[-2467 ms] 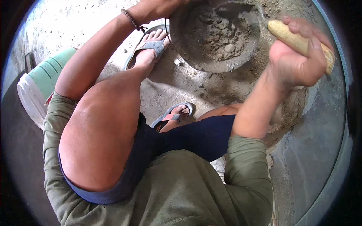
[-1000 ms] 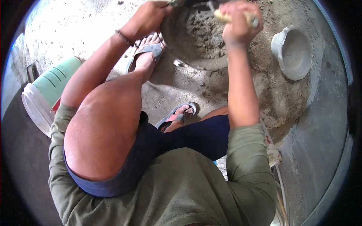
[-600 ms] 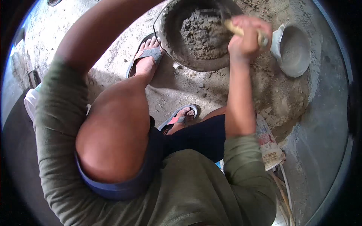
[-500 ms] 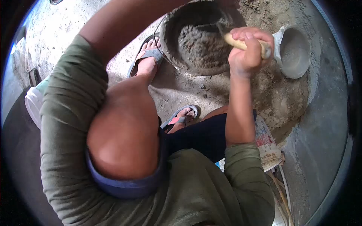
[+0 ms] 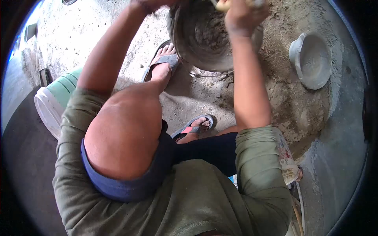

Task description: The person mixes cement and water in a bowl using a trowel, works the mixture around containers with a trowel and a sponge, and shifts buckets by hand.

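Note:
My right hand (image 5: 247, 17) is closed around the pale wooden handle (image 5: 223, 5) of a trowel, over the right side of a round bucket (image 5: 204, 65). The trowel's blade is hidden. Grey wet mortar (image 5: 208, 33) lies inside the bucket, and its walls are smeared with it. At the top edge, my left hand (image 5: 155, 4) is beside the bucket's left rim. Its fingers are cut off by the frame, so I cannot see whether they grip the rim.
On sandy ground at right stands a grey-coated bowl (image 5: 315, 61), near a grey wall (image 5: 348, 102). A pale green bucket (image 5: 59, 92) lies at left. My sandalled feet (image 5: 161, 65) are close to the mortar bucket. A stained container (image 5: 289, 171) and sticks (image 5: 297, 212) sit at lower right.
My left hand has shifted left, from the bucket's far side to its left rim. My right hand has moved up and slightly left with the trowel. The bucket appears higher and more tilted.

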Available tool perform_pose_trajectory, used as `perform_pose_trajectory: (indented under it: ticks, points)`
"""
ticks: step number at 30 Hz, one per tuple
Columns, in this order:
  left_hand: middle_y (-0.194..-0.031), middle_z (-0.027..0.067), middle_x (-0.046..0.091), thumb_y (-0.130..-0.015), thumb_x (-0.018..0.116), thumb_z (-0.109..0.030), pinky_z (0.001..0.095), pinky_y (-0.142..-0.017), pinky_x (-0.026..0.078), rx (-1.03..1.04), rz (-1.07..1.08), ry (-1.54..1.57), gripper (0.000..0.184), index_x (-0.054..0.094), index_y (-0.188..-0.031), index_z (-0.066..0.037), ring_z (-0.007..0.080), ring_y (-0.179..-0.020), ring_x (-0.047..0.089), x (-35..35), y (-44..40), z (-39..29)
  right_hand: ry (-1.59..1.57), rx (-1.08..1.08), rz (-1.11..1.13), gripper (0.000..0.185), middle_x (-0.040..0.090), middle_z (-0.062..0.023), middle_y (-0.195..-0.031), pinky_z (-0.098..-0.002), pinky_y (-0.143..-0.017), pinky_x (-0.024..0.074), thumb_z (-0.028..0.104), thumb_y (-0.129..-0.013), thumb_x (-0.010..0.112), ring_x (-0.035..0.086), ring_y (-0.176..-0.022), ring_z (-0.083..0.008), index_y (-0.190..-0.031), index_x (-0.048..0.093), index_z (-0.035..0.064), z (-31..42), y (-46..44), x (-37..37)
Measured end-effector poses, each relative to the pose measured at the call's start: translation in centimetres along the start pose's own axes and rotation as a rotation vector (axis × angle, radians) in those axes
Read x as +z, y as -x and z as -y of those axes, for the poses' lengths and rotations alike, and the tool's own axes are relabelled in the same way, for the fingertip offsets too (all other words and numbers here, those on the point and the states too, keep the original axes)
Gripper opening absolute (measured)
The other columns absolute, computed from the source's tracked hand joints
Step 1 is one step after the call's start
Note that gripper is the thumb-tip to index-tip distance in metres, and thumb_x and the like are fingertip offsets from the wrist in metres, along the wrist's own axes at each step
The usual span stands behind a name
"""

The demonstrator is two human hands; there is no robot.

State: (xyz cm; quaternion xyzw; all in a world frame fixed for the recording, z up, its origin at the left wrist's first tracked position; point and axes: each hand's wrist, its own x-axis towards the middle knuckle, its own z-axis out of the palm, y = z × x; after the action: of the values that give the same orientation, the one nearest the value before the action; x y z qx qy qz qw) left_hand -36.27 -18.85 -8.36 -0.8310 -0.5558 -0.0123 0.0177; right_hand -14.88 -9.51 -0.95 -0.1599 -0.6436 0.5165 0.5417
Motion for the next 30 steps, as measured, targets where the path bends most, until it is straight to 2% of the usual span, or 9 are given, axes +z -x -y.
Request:
perform_pose_trajectory:
  ticks: [1,2,5,11,13,19,25,28,30]
  points:
    - [-0.074,0.0115,0.059,-0.084,0.06,-0.017,0.0398,-0.065,0.051,-0.422,0.044,0.538,0.014,0.062,-0.079,-0.005,0.0283,-0.072,0.061,-1.4,1.5,-2.1,0.418,-0.038,0.262,0.004,0.061,-0.0099,-0.066,-0.0371,-0.054,0.0533,0.002,-0.076,0.057,0.061,-0.058,-0.0183,-0.08,0.056,0.0042,1.7,1.0,-1.0]
    - [-0.065,0.0021,0.056,-0.1,0.055,-0.038,0.0292,-0.051,0.046,-0.92,0.061,1.121,0.04,0.064,-0.09,0.0,0.0108,-0.059,0.054,-2.7,2.8,-4.1,0.256,0.056,0.158,0.005,0.063,-0.0089,-0.067,-0.0343,-0.054,0.0532,0.002,-0.076,0.06,0.061,-0.058,-0.0167,-0.079,0.057,0.0048,1.0,2.5,-1.3]
    - [-0.064,0.001,0.053,-0.101,0.054,-0.032,0.0287,-0.052,0.046,-1.119,0.028,1.088,0.034,0.062,-0.089,-0.001,0.0107,-0.056,0.052,-6.4,2.9,-7.9,-0.122,0.264,0.048,0.012,0.063,-0.0081,-0.069,-0.0281,-0.053,0.0534,0.0,-0.075,0.066,0.063,-0.058,-0.0142,-0.079,0.056,0.005,4.3,4.5,-2.8]
    - [-0.067,0.0037,0.056,-0.102,0.05,-0.033,0.0311,-0.054,0.049,-1.112,0.019,1.152,0.033,0.06,-0.095,-0.002,0.0135,-0.057,0.055,-6.3,3.6,-9.1,-0.349,0.018,0.076,0.011,0.061,-0.0099,-0.071,-0.0299,-0.051,0.0536,-0.002,-0.077,0.062,0.061,-0.057,-0.0161,-0.078,0.053,0.0032,8.6,-3.2,-1.9]
    - [-0.067,0.0074,0.057,-0.102,0.05,-0.033,0.0331,-0.053,0.05,-1.09,0.056,1.032,0.034,0.059,-0.093,-0.002,0.0166,-0.056,0.056,-6.0,3.9,-9.3,0.035,-0.173,0.036,0.01,0.062,-0.0066,-0.072,-0.0288,-0.055,0.0531,0.0,-0.077,0.062,0.06,-0.057,-0.0158,-0.073,0.055,0.0059,2.7,-1.1,-1.3]
    - [-0.068,0.0111,0.059,-0.102,0.05,-0.032,0.0345,-0.053,0.052,-1.09,0.027,0.945,0.036,0.058,-0.091,0.0,0.0193,-0.057,0.059,-4.8,5.5,-10.0,-0.183,0.214,0.063,0.012,0.063,-0.0121,-0.071,-0.0303,-0.057,0.0544,0.001,-0.076,0.063,0.06,-0.06,-0.0169,-0.082,0.053,0.0039,7.0,3.9,-2.3]
    - [-0.073,0.005,0.061,-0.102,0.05,-0.029,0.03,-0.053,0.05,-1.191,0.104,1.283,0.03,0.061,-0.1,-0.001,0.0143,-0.058,0.057,-6.8,3.8,-8.4,-0.261,0.102,-0.033,0.013,0.06,-0.012,-0.063,-0.0333,-0.058,0.0557,-0.003,-0.077,0.06,0.063,-0.057,-0.0197,-0.083,0.05,0.0028,3.4,-1.5,-2.3]
    - [-0.074,0.0048,0.06,-0.099,0.056,-0.034,0.031,-0.054,0.05,-0.676,-0.159,0.812,0.033,0.06,-0.1,-0.002,0.0136,-0.059,0.057,-2.3,3.1,-4.5,-0.005,0.227,-0.046,0.01,0.061,-0.0118,-0.065,-0.0347,-0.06,0.0557,0.0,-0.077,0.06,0.064,-0.058,-0.0196,-0.08,0.051,0.0041,-0.7,4.1,-3.4]
    - [-0.078,0.0161,0.063,-0.088,0.06,-0.022,0.0425,-0.067,0.051,-0.256,-0.27,0.406,0.023,0.063,-0.08,-0.001,0.0325,-0.075,0.064,-2.7,-0.1,-3.6,-0.207,0.251,-0.041,0.01,0.061,-0.013,-0.067,-0.0346,-0.06,0.0562,-0.001,-0.076,0.06,0.062,-0.055,-0.0192,-0.079,0.051,0.003,2.8,3.3,-3.2]
